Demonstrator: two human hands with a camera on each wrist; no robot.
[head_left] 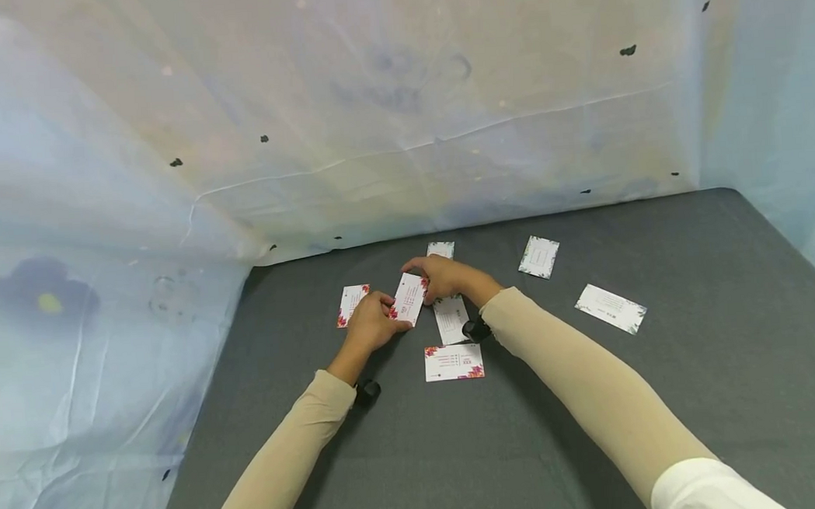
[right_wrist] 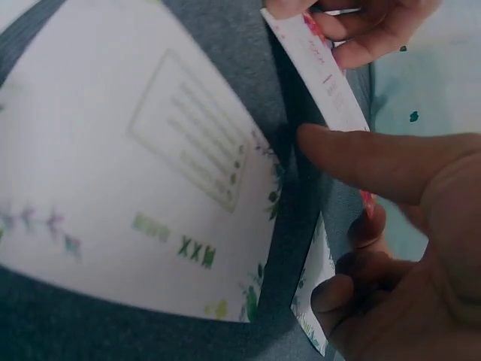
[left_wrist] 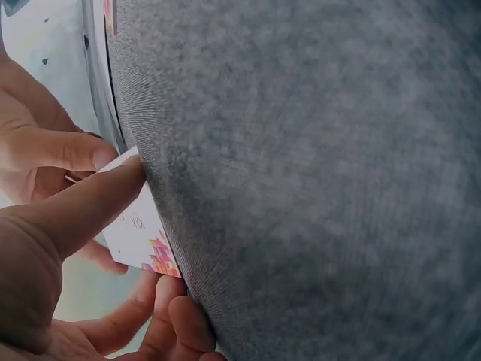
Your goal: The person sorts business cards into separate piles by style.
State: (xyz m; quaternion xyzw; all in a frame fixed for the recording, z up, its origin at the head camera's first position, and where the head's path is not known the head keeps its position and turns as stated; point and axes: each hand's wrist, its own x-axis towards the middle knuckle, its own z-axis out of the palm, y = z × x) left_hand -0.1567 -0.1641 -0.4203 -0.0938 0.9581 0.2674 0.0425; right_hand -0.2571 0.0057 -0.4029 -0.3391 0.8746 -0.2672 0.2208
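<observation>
A white business card with red flowers [head_left: 409,299] is tilted between both hands. My left hand [head_left: 372,323] pinches its near left part, with the thumb [left_wrist: 98,199] along one edge and fingertips [left_wrist: 174,289] at another. My right hand [head_left: 445,275] holds the far right part, its thumb [right_wrist: 376,159] across the card and fingertips behind it. Just left lies another red-flowered card [head_left: 351,305], partly covered by my left hand. Beneath my right hand and wrist are a green-leaf card [head_left: 451,320] and a farther leaf card [head_left: 441,248], partly hidden.
Nearer on the grey cloth-covered table [head_left: 462,461] lies a red-flowered card [head_left: 454,362]. To the right are two more leaf-patterned cards, an upright one [head_left: 539,256] and a slanted one [head_left: 611,309]. A patterned curtain [head_left: 400,130] hangs behind the table's far edge.
</observation>
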